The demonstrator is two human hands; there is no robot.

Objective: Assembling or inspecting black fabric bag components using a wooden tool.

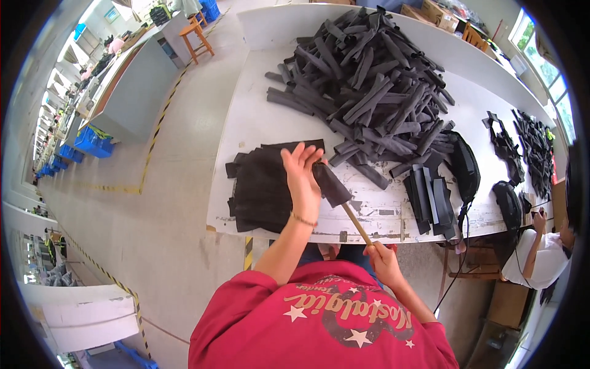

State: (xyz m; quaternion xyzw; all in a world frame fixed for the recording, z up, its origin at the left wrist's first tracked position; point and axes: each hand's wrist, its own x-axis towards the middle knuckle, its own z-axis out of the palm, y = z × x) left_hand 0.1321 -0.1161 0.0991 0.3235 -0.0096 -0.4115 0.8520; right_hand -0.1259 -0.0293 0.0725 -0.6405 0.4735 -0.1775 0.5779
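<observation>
My right hand [382, 264] is closed around the lower end of a thin wooden stick [356, 222], close to the table's front edge. A black fabric tube [332, 184] sits over the stick's upper end, tilted up to the left. My left hand [302, 178] is raised beside the tube with its fingers spread. Whether its thumb side touches the fabric I cannot tell. Under and left of that hand lies a flat stack of black fabric pieces [261, 190]. Beyond it rises a big heap of dark grey fabric tubes [375, 86].
The white table [246, 117] has worn patches and a raised back board. On its right lie flat dark strips [428, 197], a black device with a cord [464, 166] and more dark pieces [534, 147]. A co-worker [541, 252] sits at the far right. A wooden stool [195, 38] stands back left.
</observation>
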